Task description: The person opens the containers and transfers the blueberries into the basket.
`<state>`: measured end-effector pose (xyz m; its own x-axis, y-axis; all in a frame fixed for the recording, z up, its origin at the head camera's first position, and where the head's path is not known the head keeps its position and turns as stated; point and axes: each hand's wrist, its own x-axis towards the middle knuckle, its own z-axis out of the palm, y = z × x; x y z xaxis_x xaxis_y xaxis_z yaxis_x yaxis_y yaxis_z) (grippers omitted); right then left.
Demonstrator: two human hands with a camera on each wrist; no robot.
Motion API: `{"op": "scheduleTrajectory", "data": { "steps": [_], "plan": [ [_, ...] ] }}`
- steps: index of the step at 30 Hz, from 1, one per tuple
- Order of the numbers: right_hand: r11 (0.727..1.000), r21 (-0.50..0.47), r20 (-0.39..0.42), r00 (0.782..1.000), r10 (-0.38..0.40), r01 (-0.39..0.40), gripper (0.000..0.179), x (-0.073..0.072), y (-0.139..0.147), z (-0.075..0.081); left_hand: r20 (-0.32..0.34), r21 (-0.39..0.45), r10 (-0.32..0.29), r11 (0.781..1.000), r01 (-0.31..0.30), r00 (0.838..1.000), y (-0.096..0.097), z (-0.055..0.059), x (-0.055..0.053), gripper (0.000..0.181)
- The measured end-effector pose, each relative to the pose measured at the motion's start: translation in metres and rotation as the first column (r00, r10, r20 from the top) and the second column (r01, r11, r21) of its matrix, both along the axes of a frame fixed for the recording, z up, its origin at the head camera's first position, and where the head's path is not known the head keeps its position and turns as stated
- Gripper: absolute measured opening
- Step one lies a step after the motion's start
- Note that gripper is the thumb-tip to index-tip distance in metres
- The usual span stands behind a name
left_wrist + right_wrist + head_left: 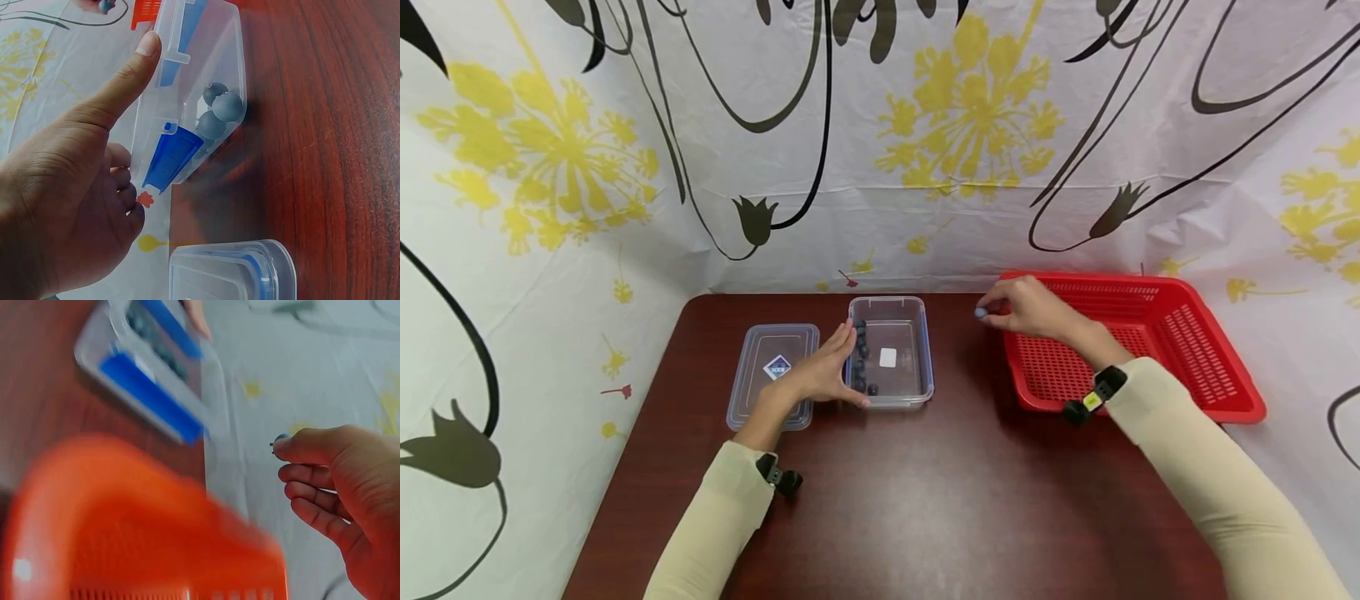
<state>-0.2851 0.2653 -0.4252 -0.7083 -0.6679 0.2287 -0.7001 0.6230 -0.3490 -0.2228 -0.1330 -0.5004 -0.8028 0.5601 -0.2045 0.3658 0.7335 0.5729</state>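
A clear plastic container (pixel 928 367) with blue side clips stands near the back of the table. Several blueberries (pixel 227 107) lie in it, mostly in a row along its left wall. My left hand (pixel 820 367) holds the container at its left side, thumb at the near corner and fingers along the outer wall. Between thumb and fingertip my right hand (pixel 1030 308) pinches one blueberry (pixel 281 439). That hand is raised at the left edge of a red plastic basket (pixel 1217 350), to the right of the container.
The container's clear lid (pixel 751 371) lies flat to its left, under the left wrist. A dark wooden table (pixel 925 500) carries everything. Behind and at both sides hangs a white cloth (pixel 850 167) with yellow and dark flower prints.
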Motion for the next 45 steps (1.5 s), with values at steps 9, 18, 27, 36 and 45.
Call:
{"op": "scheduleTrajectory", "data": {
  "steps": [9,18,27,36,45],
  "plan": [
    [0.984,0.093,0.076,0.984,-0.159,0.151,0.012,-0.028,0.081,-0.008,-0.001,-0.001,0.001,1.0,-0.001,1.0,-0.001,0.001,0.0,0.137],
    [0.941,0.22,0.271,0.911,-0.311,0.256,0.011,-0.034,0.129,-0.038,-0.007,-0.009,0.002,1.0,-0.002,1.0,0.0,0.0,0.001,0.136],
    [0.924,0.272,0.349,0.867,-0.355,0.269,0.011,-0.033,0.151,-0.063,0.009,-0.015,0.011,1.0,-0.011,1.0,-0.001,-0.001,0.001,0.137],
    [0.92,0.291,0.356,0.862,-0.36,0.264,0.013,-0.028,0.155,-0.076,0.006,-0.025,0.01,1.0,-0.01,1.0,-0.002,-0.001,0.0,0.137],
    [0.919,0.288,0.365,0.856,-0.367,0.271,0.024,-0.028,0.153,-0.074,-0.004,-0.018,0.01,1.0,-0.01,1.0,-0.002,-0.003,0.0,0.136]
  ]
}}
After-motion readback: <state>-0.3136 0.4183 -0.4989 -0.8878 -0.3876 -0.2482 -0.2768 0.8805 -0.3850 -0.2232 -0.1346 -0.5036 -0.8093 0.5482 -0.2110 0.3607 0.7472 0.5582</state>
